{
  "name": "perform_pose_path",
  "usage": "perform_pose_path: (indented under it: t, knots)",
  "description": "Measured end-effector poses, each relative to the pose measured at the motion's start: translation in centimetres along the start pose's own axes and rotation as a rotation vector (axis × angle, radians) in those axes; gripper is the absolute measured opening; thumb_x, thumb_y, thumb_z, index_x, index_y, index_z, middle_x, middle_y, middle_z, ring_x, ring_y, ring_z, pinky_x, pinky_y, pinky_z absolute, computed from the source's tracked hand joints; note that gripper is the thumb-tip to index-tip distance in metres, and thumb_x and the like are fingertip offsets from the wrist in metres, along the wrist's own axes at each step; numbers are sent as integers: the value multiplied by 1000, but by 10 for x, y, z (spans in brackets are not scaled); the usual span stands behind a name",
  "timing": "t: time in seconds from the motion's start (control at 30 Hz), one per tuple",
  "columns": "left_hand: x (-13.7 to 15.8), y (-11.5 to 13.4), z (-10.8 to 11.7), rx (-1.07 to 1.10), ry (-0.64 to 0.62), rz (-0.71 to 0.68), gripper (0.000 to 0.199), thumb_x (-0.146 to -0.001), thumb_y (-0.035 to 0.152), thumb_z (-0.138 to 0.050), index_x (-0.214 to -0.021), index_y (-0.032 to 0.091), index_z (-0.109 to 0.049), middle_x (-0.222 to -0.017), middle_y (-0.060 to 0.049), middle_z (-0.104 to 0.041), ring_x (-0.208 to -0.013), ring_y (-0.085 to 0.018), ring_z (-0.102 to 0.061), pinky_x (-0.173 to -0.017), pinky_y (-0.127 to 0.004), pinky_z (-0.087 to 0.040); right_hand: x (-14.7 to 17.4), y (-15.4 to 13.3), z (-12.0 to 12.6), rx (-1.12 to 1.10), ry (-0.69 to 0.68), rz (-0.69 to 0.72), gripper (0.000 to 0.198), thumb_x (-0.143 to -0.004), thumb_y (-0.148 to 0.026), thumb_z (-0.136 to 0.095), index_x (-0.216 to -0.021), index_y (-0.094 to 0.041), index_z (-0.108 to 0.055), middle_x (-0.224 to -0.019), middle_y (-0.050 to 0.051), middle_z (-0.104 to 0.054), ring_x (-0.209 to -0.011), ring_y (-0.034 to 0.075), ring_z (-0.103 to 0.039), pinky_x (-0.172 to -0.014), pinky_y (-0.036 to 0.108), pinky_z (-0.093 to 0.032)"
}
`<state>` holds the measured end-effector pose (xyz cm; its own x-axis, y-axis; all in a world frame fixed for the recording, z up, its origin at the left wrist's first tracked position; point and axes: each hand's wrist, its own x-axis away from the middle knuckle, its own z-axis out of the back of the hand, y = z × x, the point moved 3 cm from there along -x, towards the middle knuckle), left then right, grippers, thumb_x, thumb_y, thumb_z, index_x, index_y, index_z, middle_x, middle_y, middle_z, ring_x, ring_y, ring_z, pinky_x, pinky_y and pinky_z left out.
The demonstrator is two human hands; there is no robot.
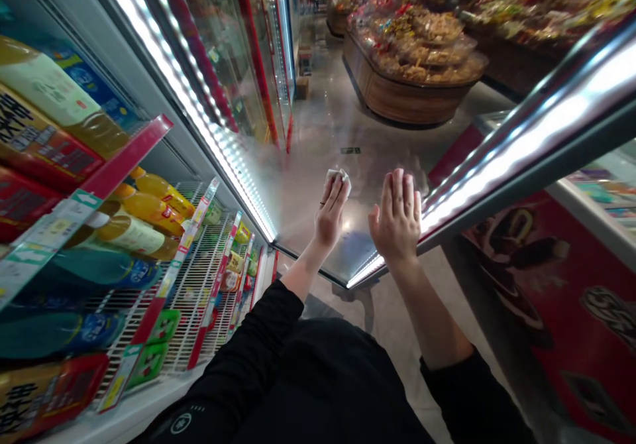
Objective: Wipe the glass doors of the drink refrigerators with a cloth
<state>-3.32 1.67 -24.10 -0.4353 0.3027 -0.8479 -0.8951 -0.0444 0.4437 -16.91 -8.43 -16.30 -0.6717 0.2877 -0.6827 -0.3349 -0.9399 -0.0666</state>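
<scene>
Lg. refrigerated cabinet (pixel 84 417), L side: wire shelves w/ red-edged label strips, white frame, bright LED rows. Glass door (pixel 355 219) ahead, dark-framed, bright light strip along its R edge; shop floor (pixel 318 126) visible thru it. Beyond: wood-sided display island (pixel 412 103), rounded end, heaped w/ pkgd goods (blurred). R side: red chest freezer (pixel 581 338) w/ printed pics, pale rim.

Med.: drink bottles on cabinet shelves, lying at a slant in view; yellow-orange bottles (pixel 154 202) mid-shelf, blue bottles (pixel 94 272) below.

Hands: R hand (pixel 397 219) flat, back to camera, fingers straight & together, thumb apart; holds nothing visible, just beside lit door edge. Palm contact w/ glass: can't tell. L hand (pixel 332 212) near it, to its L; fingers close together, nearly straight, hold on cloth.

Smallest: white cloth (pixel 344 177), crumpled, under L fingertips, showing past tips & at R side of fingers, against door glass approx.; rest of it hidden. Pinched vs. merely pressed: can't tell.
</scene>
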Motion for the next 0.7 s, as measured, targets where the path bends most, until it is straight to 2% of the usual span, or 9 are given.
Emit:
perform_pose_path:
  t: [0.07, 0.17, 0.3, 0.47, 0.57, 0.7]
  knots:
    - [-1, 2, -2, 21, 6, -21, 68, -118, 21, -30, -181, 44, -19, -188, 6, -32, -172, -22, -25, -145, -42, -27, 1, -4, -2, 9, 25, -1, 83, -111, -26, -46, -182, -18, -4, -186, 18, -31, -172, 37, -35, -137, 65, -35]
    - [-15, 3, -1, 0, 36, -73, 67, -118, 20, -33, -181, 40, -22, -186, 4, -37, -172, -22, -28, -144, -44, -32, 1, -15, -4, 41, 76, 34, 85, -111, -25, -47, -182, -22, 0, -185, 16, -33, -170, 35, -40, -135, 60, -40]
    - [-33, -13, 13, -12, 24, -73, 65, -118, 22, -32, -181, 37, -24, -186, 2, -37, -173, -25, -27, -145, -46, -31, -7, -34, -7, 57, 84, 77, 85, -111, -24, -48, -181, -25, 0, -185, 13, -35, -168, 33, -43, -136, 56, -40]
    - [-19, -34, 28, -66, 47, -60, 68, -118, 19, -33, -182, 32, -17, -189, -1, -27, -174, -21, -21, -145, -43, -30, -25, -53, -18, 55, 62, 106, 82, -111, -21, -44, -182, -21, -2, -182, 14, -40, -167, 30, -45, -135, 54, -42]
    - [-15, -36, 28, -80, 43, -93, 68, -118, 18, -33, -182, 35, -15, -189, 1, -25, -175, -18, -20, -144, -40, -31, -31, -57, -28, 69, 44, 123, 82, -111, -20, -44, -182, -20, -5, -181, 15, -41, -166, 29, -46, -135, 52, -43]
    - [-39, -46, 35, -74, 33, -121, 68, -118, 19, -32, -182, 39, -17, -189, 3, -26, -174, -19, -23, -144, -41, -30, -33, -58, -37, 47, 39, 107, 84, -111, -18, -45, -182, -19, -2, -181, 17, -42, -167, 30, -45, -136, 54, -41]
